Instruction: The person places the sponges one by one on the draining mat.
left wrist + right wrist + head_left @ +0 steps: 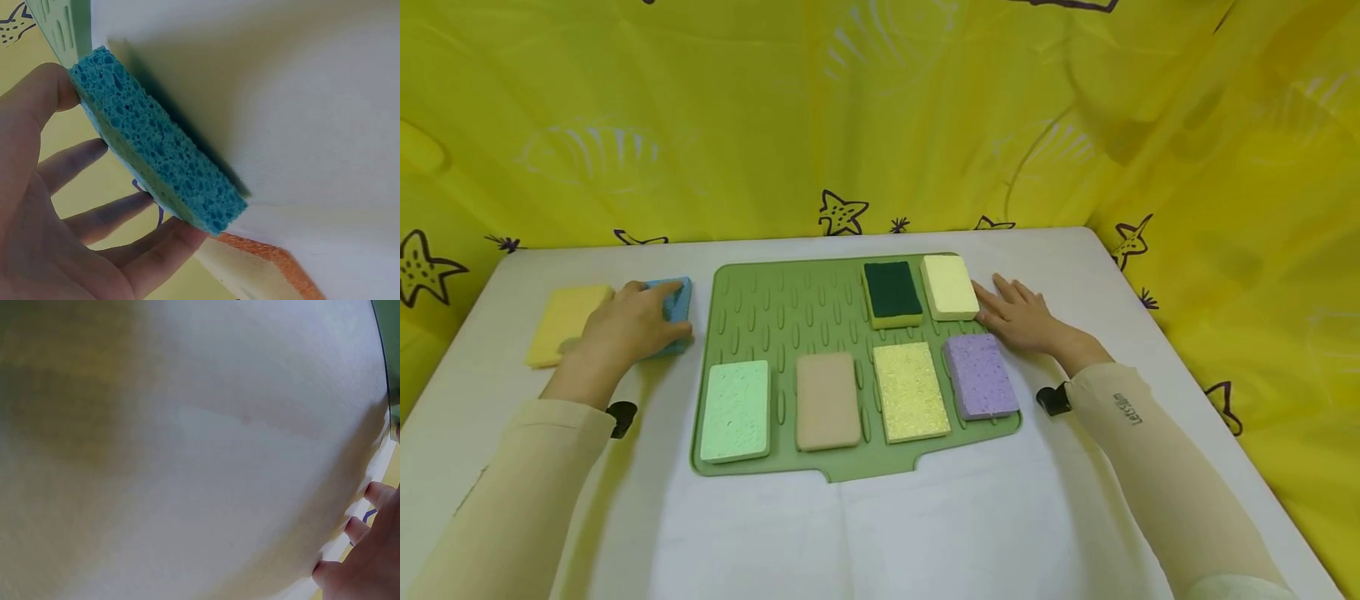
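Observation:
My left hand point(625, 325) grips a blue sponge point(677, 302) left of the green mat. Up close in the left wrist view, the thumb and fingers hold that sponge by its sides, its porous blue edge point(156, 140) facing the camera. My right hand point(1022, 323) rests on the white table with fingers extended, the tips beside a cream sponge point(951, 287) at the mat's back right corner. Whether they touch it I cannot tell. In the right wrist view only part of the right hand point(365, 562) shows at the edge.
The ribbed green mat point(820, 287) also bears a dark-green-topped sponge point(892, 289), then mint point(736, 410), beige point(827, 402), speckled yellow point(912, 392) and purple point(980, 377) sponges in front. A yellow sponge point(559, 321) lies beyond my left hand. Yellow curtains point(737, 125) border the table.

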Action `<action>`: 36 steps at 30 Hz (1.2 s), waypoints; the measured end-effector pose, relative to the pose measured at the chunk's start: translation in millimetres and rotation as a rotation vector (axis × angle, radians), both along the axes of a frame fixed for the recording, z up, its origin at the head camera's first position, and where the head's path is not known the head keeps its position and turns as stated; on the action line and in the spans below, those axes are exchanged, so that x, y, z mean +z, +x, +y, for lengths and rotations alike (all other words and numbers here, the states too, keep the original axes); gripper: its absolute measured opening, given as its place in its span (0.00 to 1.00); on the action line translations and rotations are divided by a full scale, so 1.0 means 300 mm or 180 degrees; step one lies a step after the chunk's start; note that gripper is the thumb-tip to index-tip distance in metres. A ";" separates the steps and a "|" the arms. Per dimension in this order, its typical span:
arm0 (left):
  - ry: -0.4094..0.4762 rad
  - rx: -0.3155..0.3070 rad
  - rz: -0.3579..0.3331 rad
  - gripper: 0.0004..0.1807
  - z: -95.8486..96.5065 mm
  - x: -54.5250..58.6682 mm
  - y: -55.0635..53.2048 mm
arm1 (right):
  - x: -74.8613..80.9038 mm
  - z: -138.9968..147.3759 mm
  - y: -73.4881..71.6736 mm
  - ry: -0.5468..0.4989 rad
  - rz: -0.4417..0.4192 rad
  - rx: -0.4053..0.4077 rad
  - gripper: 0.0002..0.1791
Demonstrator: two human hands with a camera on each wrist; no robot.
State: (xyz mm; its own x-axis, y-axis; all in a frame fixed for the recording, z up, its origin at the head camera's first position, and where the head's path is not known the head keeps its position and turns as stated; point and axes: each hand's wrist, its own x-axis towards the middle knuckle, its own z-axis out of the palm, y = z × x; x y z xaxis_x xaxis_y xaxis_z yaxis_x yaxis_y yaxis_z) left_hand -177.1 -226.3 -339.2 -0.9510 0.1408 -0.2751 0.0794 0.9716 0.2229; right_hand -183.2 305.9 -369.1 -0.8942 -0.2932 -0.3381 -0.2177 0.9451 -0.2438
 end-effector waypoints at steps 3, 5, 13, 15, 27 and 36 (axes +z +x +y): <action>0.0004 -0.0022 0.0036 0.42 -0.001 -0.001 0.008 | -0.001 0.002 -0.003 0.0002 -0.0013 -0.0005 0.34; 0.0013 -0.0036 0.0075 0.41 0.001 0.001 0.013 | 0.002 0.001 -0.002 0.0003 -0.0011 -0.0001 0.34; 0.0058 -0.0089 0.0240 0.39 0.035 0.031 0.015 | 0.008 0.003 0.006 -0.0090 0.0015 0.0008 0.35; 0.0034 -0.0124 0.0275 0.39 0.047 0.038 0.015 | 0.007 0.007 0.010 -0.0155 0.0070 0.0025 0.36; 0.0009 -0.0274 0.0529 0.38 0.114 0.063 0.026 | 0.003 0.001 0.002 -0.0042 0.0042 0.0017 0.34; 0.0052 -0.0240 0.0552 0.37 0.171 0.082 0.028 | -0.005 0.004 -0.004 -0.0044 0.0007 -0.0007 0.34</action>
State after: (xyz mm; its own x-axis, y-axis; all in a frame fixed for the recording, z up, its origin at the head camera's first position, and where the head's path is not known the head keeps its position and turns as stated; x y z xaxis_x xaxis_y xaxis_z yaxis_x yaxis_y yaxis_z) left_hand -168.8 -174.9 -314.7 -0.9706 0.2165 -0.1049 0.1904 0.9578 0.2154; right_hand -184.5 307.3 -370.6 -0.8956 -0.2959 -0.3321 -0.2161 0.9421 -0.2565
